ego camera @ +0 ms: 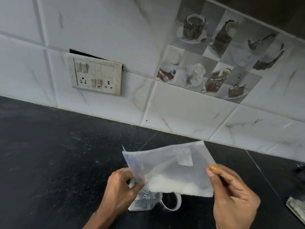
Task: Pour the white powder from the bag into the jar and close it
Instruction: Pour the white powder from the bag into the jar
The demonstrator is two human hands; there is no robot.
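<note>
Lower centre of frame: a clear plastic zip bag [165,161] is held in the air by both hands, above the black stone countertop [57,154]. The left hand [120,187] pinches the bag's lower left edge, fingers curled onto the plastic. The right hand [231,195] pinches the bag's right edge between thumb and fingertips. The hands are well apart, the bag stretched between them. The white powder [173,184] lies along the bag's bottom edge. Directly below the bag's lower left corner a clear jar [143,201] stands upright on the countertop, its mouth uncovered. A clear round lid [171,202] rests just beside the jar, to its right. Upper left: a switch and socket plate [95,75] on the white tiled wall [189,109]. Upper right: a tile printed with coffee cups [214,55].
</note>
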